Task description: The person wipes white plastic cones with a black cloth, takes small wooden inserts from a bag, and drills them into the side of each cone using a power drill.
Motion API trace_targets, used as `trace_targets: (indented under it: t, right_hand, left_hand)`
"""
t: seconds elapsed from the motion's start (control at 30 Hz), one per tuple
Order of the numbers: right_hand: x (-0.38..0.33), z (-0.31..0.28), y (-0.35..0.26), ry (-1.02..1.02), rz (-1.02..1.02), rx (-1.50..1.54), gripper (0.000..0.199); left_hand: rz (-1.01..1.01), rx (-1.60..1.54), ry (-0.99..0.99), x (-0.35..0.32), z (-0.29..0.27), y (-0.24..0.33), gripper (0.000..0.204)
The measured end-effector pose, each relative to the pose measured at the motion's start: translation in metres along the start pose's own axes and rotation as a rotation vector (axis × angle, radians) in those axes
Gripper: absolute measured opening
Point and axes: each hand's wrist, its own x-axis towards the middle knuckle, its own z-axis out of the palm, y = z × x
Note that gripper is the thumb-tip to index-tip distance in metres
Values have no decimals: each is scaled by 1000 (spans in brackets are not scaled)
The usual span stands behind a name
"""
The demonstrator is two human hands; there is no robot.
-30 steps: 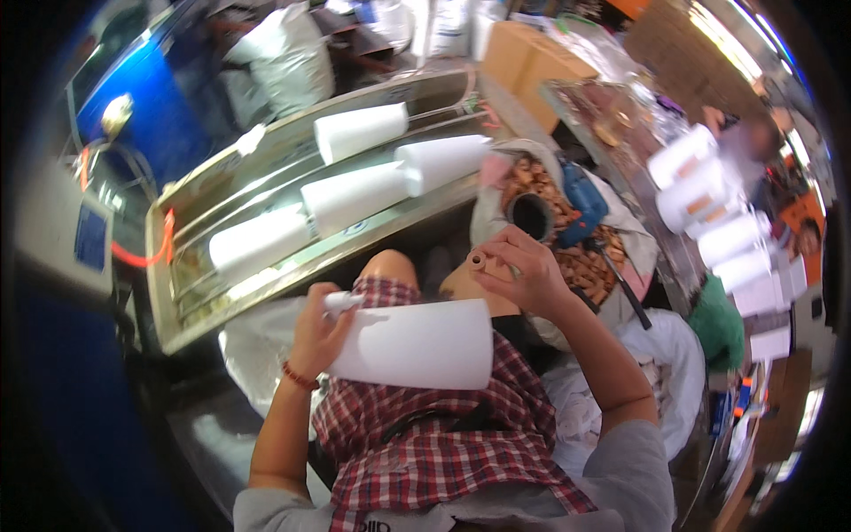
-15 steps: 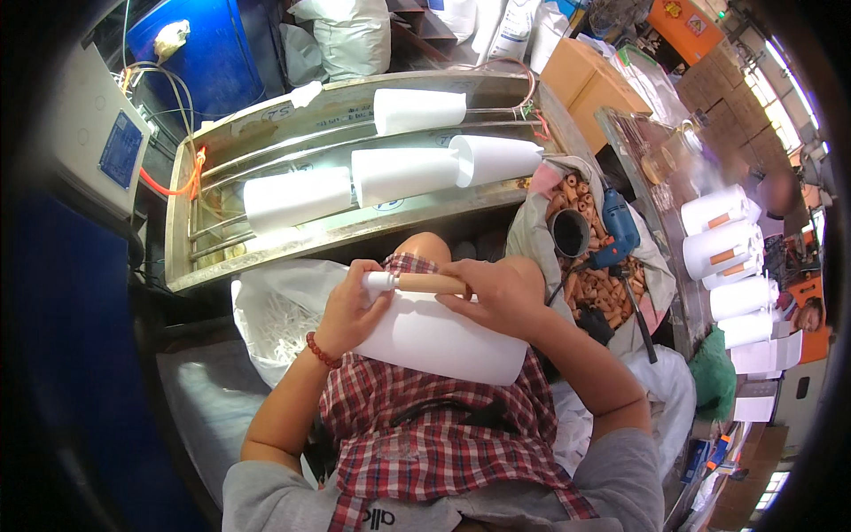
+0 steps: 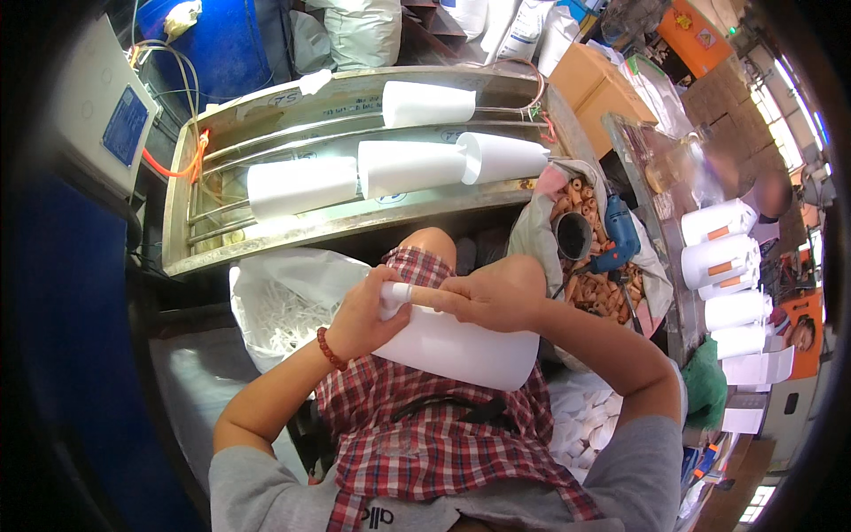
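bright daylight from upper right; edges warped, perhaps slightly blurred.
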Motion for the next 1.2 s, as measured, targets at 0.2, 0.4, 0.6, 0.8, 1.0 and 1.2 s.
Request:
trace_targets:
  t: [0.2,0.4,0.6,0.8,1.0,1.2]
  right_hand:
    - [3,13,12,470,-541,-968,32]
    - [5,6,-8,76,-193,-224,37]
    - [-16,1,15,260,-243,-380,39]
    - [-152,-37,71,897,116,-192,31]
    - [-326,72,183,990,814,-121,28]
    - [-346,222,243,640,925,-142,46]
  left_hand:
    - [-40,-43,31,0,8,-1,42]
    - [-4,11,-10,-7,0,-1,39]
    - [143,146,-50,8,6,6,39]
    - [164,293,-256,30,-15,31,32]
    - [90,617,-518,68,5,59,32]
    - [-16,651,-625,101,5,48,20]
